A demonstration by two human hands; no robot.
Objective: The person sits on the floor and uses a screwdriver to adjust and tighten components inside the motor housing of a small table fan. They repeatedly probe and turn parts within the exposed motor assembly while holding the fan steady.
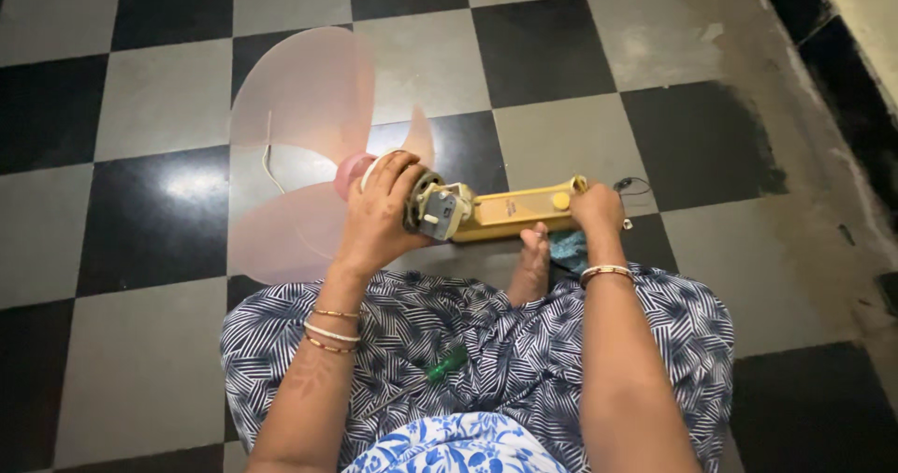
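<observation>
The left hand [379,213] wraps over the exposed motor [426,202] of a small fan, its fingers [400,166] curled and clamped around the metal housing just behind the pink hub [351,172]. Beyond those fingers, the translucent pink blades [299,136] spread out over the black-and-grey checkered floor [168,108], one lobe up and one lower down. To the right of the motor runs the yellow fan body [514,211], lying roughly level above the person's lap. The right hand [597,209] grips the far end of that yellow body, fingers closed over it near a round yellow knob [560,201]. A thin dark cord [631,189] loops on the floor just past the right hand. Below the yellow body, a bare foot [533,265] sticks out from the striped blue-and-white skirt [486,342], beside a bit of blue cloth [567,247]. A green-handled screwdriver [445,363] lies on the skirt, well below both hands, nearer the left wrist.
</observation>
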